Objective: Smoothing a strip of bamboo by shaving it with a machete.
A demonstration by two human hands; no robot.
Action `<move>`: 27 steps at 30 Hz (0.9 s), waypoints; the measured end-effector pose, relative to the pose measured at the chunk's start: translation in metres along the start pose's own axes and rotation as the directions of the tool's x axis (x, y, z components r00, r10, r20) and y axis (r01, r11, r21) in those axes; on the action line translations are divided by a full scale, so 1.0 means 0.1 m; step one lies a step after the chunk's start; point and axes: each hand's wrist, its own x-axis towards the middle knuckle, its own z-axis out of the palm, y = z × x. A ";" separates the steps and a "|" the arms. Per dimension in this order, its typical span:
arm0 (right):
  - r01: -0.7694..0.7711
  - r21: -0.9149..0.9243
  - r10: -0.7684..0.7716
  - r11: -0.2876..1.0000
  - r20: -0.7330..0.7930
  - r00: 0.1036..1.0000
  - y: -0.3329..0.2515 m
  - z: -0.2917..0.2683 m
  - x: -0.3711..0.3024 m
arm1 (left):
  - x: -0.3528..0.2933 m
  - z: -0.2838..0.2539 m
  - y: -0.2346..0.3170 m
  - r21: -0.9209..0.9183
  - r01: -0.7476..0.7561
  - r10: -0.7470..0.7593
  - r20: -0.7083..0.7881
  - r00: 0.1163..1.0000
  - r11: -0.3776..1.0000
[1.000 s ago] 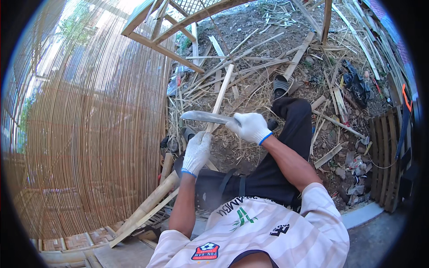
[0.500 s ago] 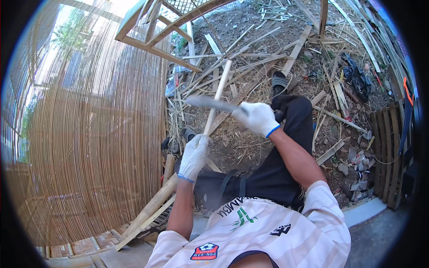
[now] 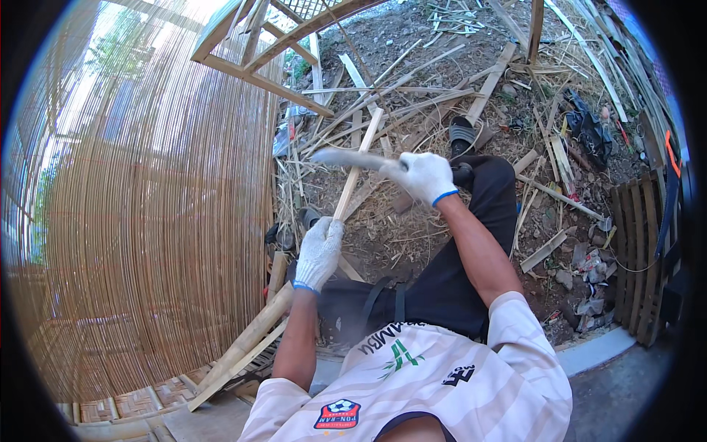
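Wearing a white knit glove, my left hand (image 3: 319, 250) is closed round the near end of a pale strip of split bamboo or wood (image 3: 349, 193). The strip slants up and away from me, its far end above the littered ground. My right hand (image 3: 427, 177), gloved too, grips the handle of a machete-like knife (image 3: 346, 158). The blade points left and crosses the strip around its middle. It is smeared by motion, so whether its edge touches the strip I cannot tell. Most of the handle is hidden inside my right fist.
A bamboo-slat screen (image 3: 162, 258) stands along my left. Ahead is a wooden frame (image 3: 265, 77). Scattered bamboo strips (image 3: 412, 99) and a black plastic bag (image 3: 587, 129) lie on the dirt. A slatted wooden panel (image 3: 637, 258) stands at right, bamboo poles (image 3: 247, 339) at lower left.
My right hand and the knife have shifted slightly up, away from me. The strip's far end has dropped a little toward me. Both hands keep their hold.
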 end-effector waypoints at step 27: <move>0.005 0.210 0.018 0.978 -0.108 0.994 0.04 -0.04 0.05 | -0.66 -0.32 0.04 -0.122 0.095 -0.095 0.002 0.995 0.988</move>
